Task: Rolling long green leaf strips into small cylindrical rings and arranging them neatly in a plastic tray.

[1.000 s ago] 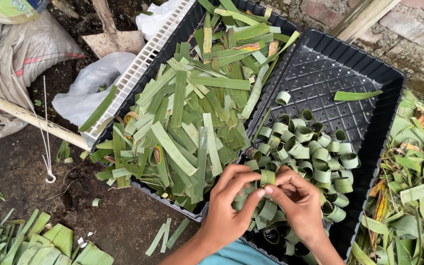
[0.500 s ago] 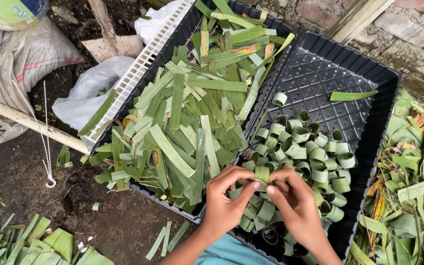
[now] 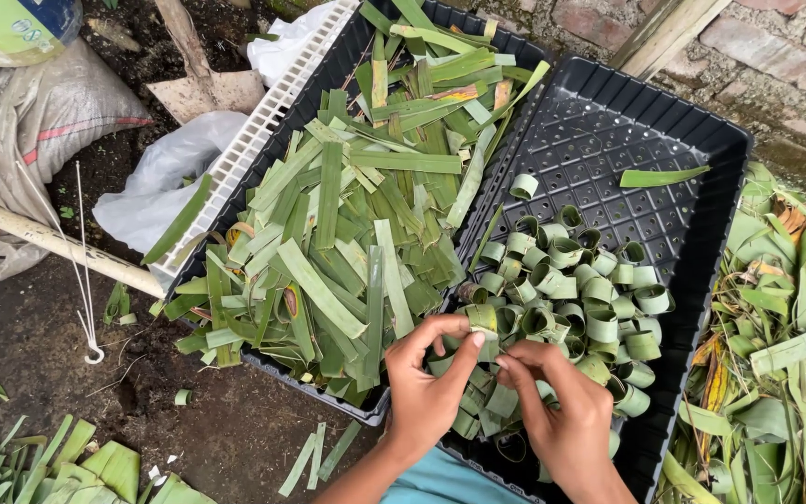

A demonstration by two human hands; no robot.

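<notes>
- Lying at far left: a grey woven sack (image 3: 25,140) with a faint red stripe, topped by a rounded green-and-blue package (image 3: 11,28) at the upper corner; print too small to make out.
- Resting just right of the sack: a crumpled white plastic bag (image 3: 165,173) on dark soil, crossed below by a pale pole (image 3: 48,241).
- Running diagonally beside the bag: a white slotted tray edge (image 3: 263,131), bordering the left black tray (image 3: 370,411) heaped with flat cut leaf strips (image 3: 347,224), long axes mostly pointing away from the wearer.
- Curling inward at lower centre: left hand (image 3: 426,392), fingers (image 3: 464,359) bent and pinching a rolled leaf ring (image 3: 482,319) from its near-left side.
- Held at the fingertips of both hands: that ring, above the seam between the two trays, its open axis roughly upright; left hand the nearer, with firmer contact.
- Meeting it from the right: right hand (image 3: 566,411), fingers pressed together just below and right of the ring, apparently touching its lower edge.
- Filling the right black perforated tray (image 3: 701,159): a cluster of finished leaf rings (image 3: 590,289), just beyond both hands; one loose strip (image 3: 660,175) farther back.
- Piled at far right: discarded green and yellowed leaves (image 3: 785,355), below a brick wall (image 3: 748,37).
</notes>
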